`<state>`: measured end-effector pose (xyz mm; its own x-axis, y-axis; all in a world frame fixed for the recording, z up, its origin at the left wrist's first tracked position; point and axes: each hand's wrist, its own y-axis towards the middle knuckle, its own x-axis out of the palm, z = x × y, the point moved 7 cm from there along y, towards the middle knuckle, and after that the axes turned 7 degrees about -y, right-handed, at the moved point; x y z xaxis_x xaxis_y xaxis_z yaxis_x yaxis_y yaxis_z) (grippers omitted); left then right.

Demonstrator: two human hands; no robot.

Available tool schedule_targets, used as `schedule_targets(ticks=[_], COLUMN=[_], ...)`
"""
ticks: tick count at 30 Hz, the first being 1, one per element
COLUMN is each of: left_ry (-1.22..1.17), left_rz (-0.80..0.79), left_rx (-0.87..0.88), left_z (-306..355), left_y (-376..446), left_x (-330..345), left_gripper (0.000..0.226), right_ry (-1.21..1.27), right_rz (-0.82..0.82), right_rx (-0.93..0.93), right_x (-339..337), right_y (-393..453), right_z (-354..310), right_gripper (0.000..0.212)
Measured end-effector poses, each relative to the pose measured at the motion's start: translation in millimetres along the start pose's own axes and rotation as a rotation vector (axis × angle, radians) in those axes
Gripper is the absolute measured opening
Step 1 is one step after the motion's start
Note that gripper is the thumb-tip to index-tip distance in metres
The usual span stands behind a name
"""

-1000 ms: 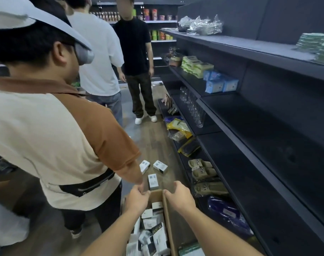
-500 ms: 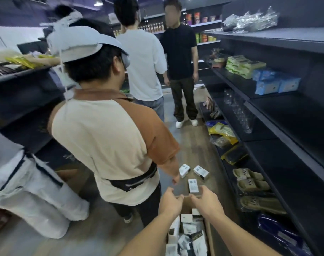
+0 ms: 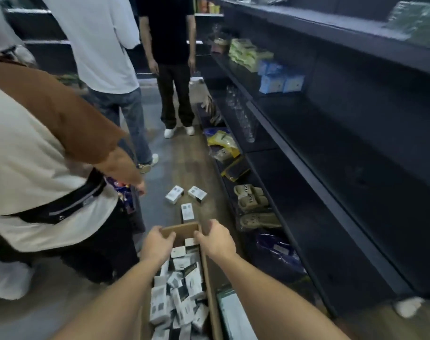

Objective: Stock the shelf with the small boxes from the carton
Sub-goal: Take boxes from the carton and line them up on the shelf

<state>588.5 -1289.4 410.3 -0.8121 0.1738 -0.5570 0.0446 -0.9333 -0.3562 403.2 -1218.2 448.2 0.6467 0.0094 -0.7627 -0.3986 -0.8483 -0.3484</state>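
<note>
Nothing here reads clearly to me. The small boxes in the carton carry dark printed panels too blurred to make out, and the raised marks on the sandals are just as illegible.

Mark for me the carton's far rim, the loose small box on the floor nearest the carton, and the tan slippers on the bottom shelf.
carton (image 3: 182, 228), head view, far cardboard rim between the hands
nearest loose small box (image 3: 187, 212), head view, its white top face
tan slippers (image 3: 250, 196), head view, upper strap of the nearer pair
</note>
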Motion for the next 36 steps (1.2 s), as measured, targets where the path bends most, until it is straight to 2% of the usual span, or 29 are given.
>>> schedule_targets(ticks=[4, 7, 11, 17, 22, 26, 29, 32, 36], left_ry=[0.009, 0.007, -0.003, -0.021, -0.027, -0.016, -0.018, -0.027, -0.021], left_rz=[-0.085, -0.089, -0.055, 0.063, 0.11, 0.114, 0.14, 0.167, 0.099], left_rx=[0.051, 0.05, 0.027, 0.052, 0.028, 0.029, -0.006, -0.007, -0.045], left_z=[25, 34, 35, 45, 30, 11, -6, -18, -51], left_y=[-12, -19, -9, 2, -6, -11, -10, -8, -8], left_x=[39, 41, 11, -43, -58, -59, -60, -59, -38], left_gripper=[0.051, 0.05, 0.048, 0.046, 0.048, 0.032, 0.047, 0.046, 0.045], right_ry=[0.004, 0.0, -0.006, 0.003, -0.023, -0.029, -0.032, 0.002, 0.026], right_rz=[0.023, 0.027, -0.014, -0.015, -0.006, -0.047, -0.07, -0.063, -0.075], right_rx=[0.059, 0.071, 0.032, -0.1, -0.116, -0.124, -0.132, -0.132, -0.066], right_x=[-18, -17, -11, -7, 3, 24, 35, 38, 62], right_y=[1, 7, 17, 23, 17, 12, 12, 10, 6], right_z=[34, 40, 10, -51, -57, -51, -44, -38, -13], right_gripper=[0.059, 0.058, 0.051, 0.053, 0.054, 0.058, 0.06, 0.052, 0.051])
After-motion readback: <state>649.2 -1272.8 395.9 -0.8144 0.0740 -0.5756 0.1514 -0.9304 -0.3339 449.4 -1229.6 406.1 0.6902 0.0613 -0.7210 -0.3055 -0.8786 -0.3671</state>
